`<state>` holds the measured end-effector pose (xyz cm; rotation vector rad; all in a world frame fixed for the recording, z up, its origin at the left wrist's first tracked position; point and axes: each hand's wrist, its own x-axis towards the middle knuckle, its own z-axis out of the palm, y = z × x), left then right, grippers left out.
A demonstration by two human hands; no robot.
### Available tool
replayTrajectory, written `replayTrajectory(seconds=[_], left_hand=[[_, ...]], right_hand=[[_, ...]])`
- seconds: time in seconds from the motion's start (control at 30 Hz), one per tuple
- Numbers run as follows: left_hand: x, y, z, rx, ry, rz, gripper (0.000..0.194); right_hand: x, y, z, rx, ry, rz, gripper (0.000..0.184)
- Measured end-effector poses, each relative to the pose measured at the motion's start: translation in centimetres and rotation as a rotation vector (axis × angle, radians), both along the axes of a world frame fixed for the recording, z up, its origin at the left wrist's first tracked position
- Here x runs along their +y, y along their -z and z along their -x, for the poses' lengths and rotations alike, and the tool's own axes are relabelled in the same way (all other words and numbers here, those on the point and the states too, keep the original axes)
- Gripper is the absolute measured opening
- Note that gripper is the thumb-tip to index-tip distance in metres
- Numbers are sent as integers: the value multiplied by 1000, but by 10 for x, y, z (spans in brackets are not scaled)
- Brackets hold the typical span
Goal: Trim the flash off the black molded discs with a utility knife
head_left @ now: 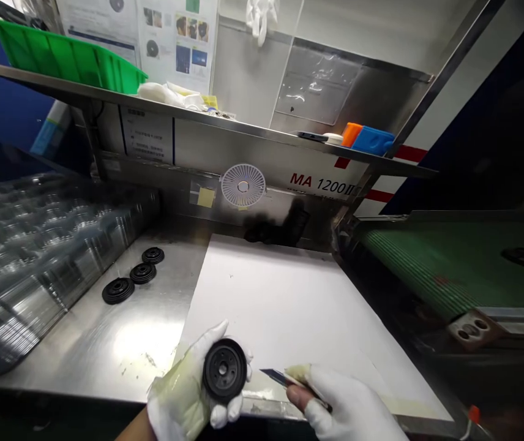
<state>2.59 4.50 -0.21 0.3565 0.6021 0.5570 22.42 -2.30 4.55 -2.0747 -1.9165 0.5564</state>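
At the white sheet's (pixel 280 306) near-left corner, the left hand (pixel 186 383) cradled a black wheel (pixel 224 386) in curled fingers; a loose hold could have dropped it. The right hand (pixel 349 404) gripped a knife (pixel 277 376), blade towards the wheel, so a slip might have cut the left glove (pixel 174 398).

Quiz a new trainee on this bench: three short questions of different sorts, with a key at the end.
1. True or false: the knife is in the right hand.
2. How many black discs lie on the bare metal of the bench?
3. The knife's blade and the disc held in the left hand are:
A) touching
B) apart
C) both under the sheet

Key: 1. True. 2. Three. 3. B.
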Motion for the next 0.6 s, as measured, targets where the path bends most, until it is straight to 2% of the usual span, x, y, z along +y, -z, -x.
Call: replayTrajectory(seconds=[0.1, 0.23, 0.3, 0.37, 0.47, 0.6], left_hand=[[0, 3, 3, 27, 57, 20, 56], [-1, 8, 5, 52, 113, 8, 60], [-1, 10, 6, 38, 108, -4, 58], [0, 11, 7, 14, 81, -14, 56], [3, 11, 9, -18, 67, -13, 55], [5, 8, 14, -53, 73, 16, 56]], right_hand=[[11, -8, 10, -6, -86, 28, 20], [18, -10, 20, 86, -143, -26, 16], [15, -13, 22, 171, -136, -26, 14], [10, -18, 21, 302, -125, 51, 12], [13, -20, 9, 453, -104, 118, 11], [33, 3, -21, 334, 93, -128, 20]])
